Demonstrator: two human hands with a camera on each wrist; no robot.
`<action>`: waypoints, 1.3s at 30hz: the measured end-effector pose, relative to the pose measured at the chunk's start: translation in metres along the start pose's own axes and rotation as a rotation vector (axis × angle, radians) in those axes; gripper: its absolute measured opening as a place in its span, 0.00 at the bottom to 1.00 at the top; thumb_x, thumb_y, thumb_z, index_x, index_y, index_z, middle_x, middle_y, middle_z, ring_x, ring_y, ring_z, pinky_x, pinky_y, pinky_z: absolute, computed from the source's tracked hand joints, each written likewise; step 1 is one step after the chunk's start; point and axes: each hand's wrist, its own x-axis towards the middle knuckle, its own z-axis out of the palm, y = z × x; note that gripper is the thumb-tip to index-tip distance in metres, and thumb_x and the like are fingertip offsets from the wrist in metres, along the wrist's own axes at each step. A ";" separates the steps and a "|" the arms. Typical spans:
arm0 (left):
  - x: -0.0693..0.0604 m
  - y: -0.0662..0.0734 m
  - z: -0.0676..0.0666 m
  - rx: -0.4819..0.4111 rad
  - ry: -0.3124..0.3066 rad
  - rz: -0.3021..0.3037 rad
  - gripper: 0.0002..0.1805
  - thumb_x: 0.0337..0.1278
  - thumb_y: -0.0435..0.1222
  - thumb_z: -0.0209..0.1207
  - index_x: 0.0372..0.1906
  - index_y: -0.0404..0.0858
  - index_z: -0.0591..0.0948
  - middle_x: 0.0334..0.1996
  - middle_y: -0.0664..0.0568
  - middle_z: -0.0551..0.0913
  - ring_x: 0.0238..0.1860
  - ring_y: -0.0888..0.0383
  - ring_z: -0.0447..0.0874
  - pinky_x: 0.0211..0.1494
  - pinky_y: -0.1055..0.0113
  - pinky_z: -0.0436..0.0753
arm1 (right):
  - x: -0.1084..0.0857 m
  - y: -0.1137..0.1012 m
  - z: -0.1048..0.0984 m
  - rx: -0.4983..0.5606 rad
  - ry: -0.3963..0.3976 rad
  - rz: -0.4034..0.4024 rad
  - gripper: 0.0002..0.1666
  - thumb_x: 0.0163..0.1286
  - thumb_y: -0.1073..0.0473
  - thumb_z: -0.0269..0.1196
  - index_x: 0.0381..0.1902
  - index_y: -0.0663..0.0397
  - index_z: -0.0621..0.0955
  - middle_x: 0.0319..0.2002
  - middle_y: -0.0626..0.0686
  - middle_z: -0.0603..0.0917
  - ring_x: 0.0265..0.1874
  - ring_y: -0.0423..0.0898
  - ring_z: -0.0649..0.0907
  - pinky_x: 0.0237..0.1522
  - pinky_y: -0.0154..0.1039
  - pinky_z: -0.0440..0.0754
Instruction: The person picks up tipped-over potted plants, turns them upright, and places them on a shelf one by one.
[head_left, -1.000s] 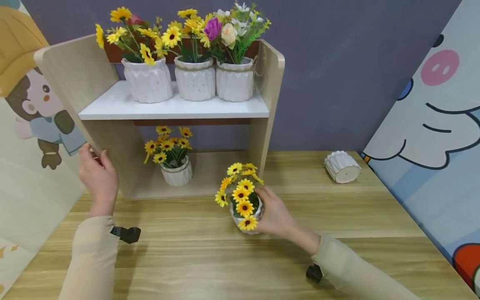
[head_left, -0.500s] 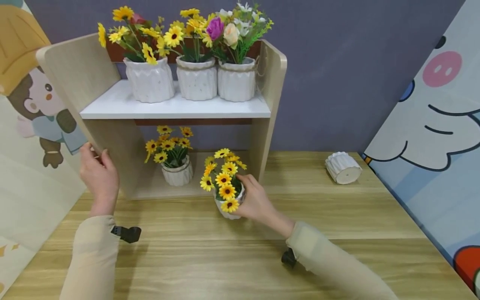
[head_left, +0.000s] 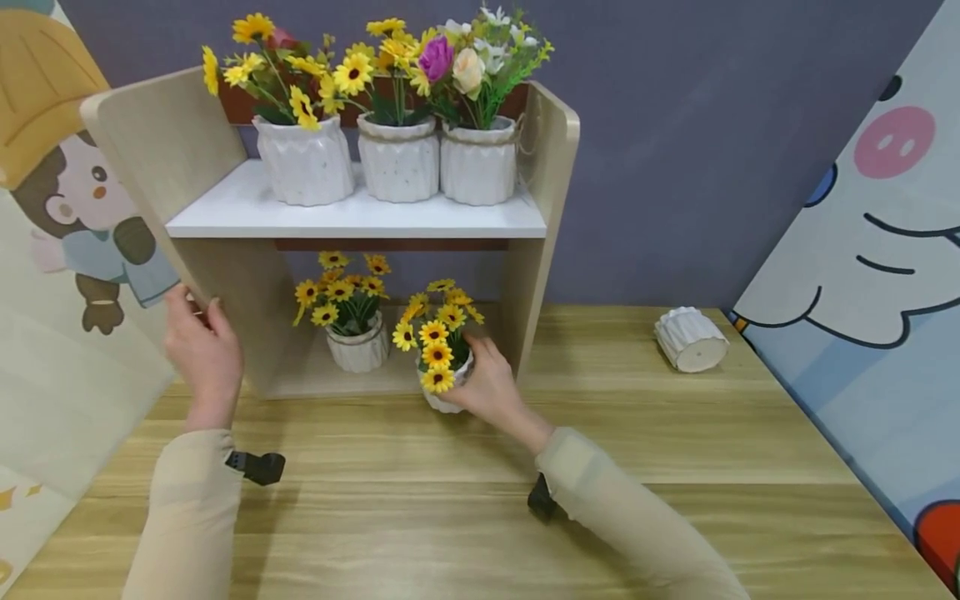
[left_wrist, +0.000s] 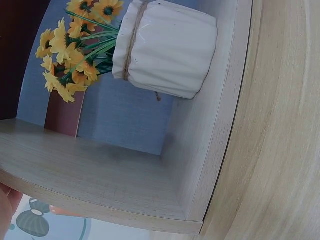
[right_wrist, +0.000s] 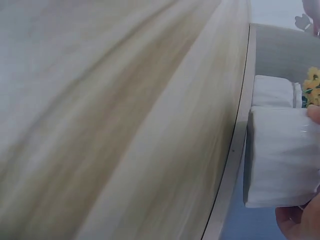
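In the head view my right hand (head_left: 491, 385) grips the rim and side of a white pot of yellow daisy-like flowers (head_left: 438, 356), at the front of the shelf's lower compartment. The pot's base hangs over the compartment's front edge; in the right wrist view the white pot (right_wrist: 282, 157) hides part of the shelf floor. My left hand (head_left: 206, 354) holds the front edge of the wooden shelf's left side panel (head_left: 225, 292), thumb and fingers on either side. A second white pot of yellow flowers (head_left: 358, 346) stands inside the compartment, left of the held pot.
Three white flower pots (head_left: 401, 162) stand on the white upper board (head_left: 360, 225). A white pot (head_left: 690, 340) without visible flowers lies on its side at the right back of the wooden table (head_left: 420, 517). A grey wall (head_left: 675, 167) rises behind.
My right hand has carried the potted yellow flowers left and away from me, up to the lower compartment's front. The left hand stays on the shelf's side panel.
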 end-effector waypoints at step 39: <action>-0.001 -0.003 0.002 0.001 0.025 0.022 0.20 0.65 0.45 0.44 0.55 0.39 0.68 0.44 0.36 0.76 0.43 0.42 0.78 0.46 0.48 0.76 | 0.074 -0.025 0.071 0.112 -0.007 0.190 0.60 0.40 0.40 0.73 0.66 0.57 0.59 0.62 0.60 0.66 0.54 0.58 0.74 0.51 0.46 0.75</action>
